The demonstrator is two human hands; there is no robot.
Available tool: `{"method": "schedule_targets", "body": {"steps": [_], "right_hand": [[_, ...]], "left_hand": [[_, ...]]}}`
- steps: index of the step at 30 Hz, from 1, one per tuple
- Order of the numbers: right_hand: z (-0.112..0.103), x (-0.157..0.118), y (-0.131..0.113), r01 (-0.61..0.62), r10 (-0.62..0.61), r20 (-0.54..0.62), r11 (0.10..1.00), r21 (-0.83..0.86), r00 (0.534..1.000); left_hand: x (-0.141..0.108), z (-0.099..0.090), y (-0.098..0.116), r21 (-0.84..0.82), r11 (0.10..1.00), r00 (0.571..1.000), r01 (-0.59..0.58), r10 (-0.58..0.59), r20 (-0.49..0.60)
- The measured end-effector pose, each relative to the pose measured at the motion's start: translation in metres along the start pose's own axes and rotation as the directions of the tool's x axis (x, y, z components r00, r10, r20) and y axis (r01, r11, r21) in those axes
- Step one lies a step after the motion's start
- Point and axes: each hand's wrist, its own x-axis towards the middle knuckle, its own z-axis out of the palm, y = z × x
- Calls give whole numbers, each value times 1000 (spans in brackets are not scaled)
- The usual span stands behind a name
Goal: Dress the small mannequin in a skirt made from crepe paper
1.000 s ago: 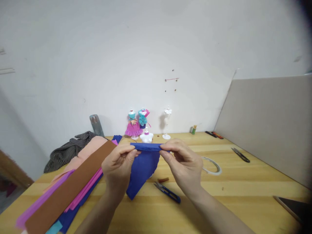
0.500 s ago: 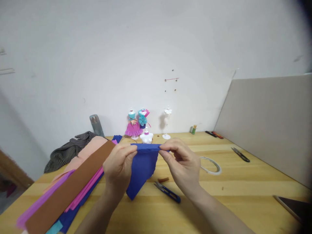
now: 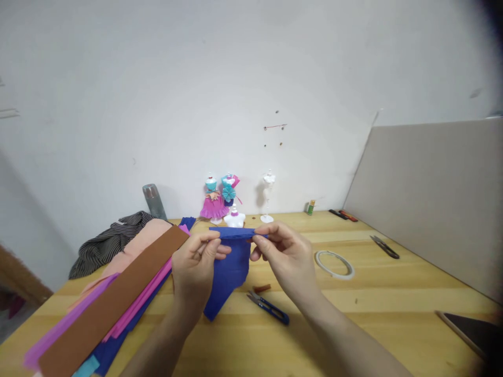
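Observation:
A piece of dark blue crepe-like material (image 3: 231, 262) hangs between my hands, its top edge folded into a narrow layered band. My left hand (image 3: 197, 262) pinches the band's left part between thumb and forefinger. At the right part, my right hand (image 3: 285, 256) holds it between thumb and fingertips. Below the material on the table lie blue-handled thread snips (image 3: 269, 308) and a small brown scrap (image 3: 262, 288). Behind the hands stands a white bust (image 3: 234, 217).
Coloured sheets, a brown strip (image 3: 113, 301) on top, lie at the left beside striped cloth (image 3: 112, 238) and a bottle (image 3: 154, 201). Small mannequins (image 3: 214, 204) stand by the wall. A white ring (image 3: 335, 264), black snips (image 3: 385, 247) and a dark flat object (image 3: 471, 332) lie right.
The fingers of my left hand have spread a little below its pinch, and more fingers of my right hand show behind the band. The whole view has shifted slightly.

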Motion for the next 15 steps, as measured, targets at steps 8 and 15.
{"method": "schedule_targets", "body": {"steps": [8,15], "right_hand": [[-1,-1,-1,197,-200,-107,980,-35,974],[-2,-3,-1,272,-274,-125,962,-34,954]], "left_hand": [[-3,-5,5,6,991,990,-137,137,-25],[-4,-8,11,113,946,951,-305,309,-24]]}}
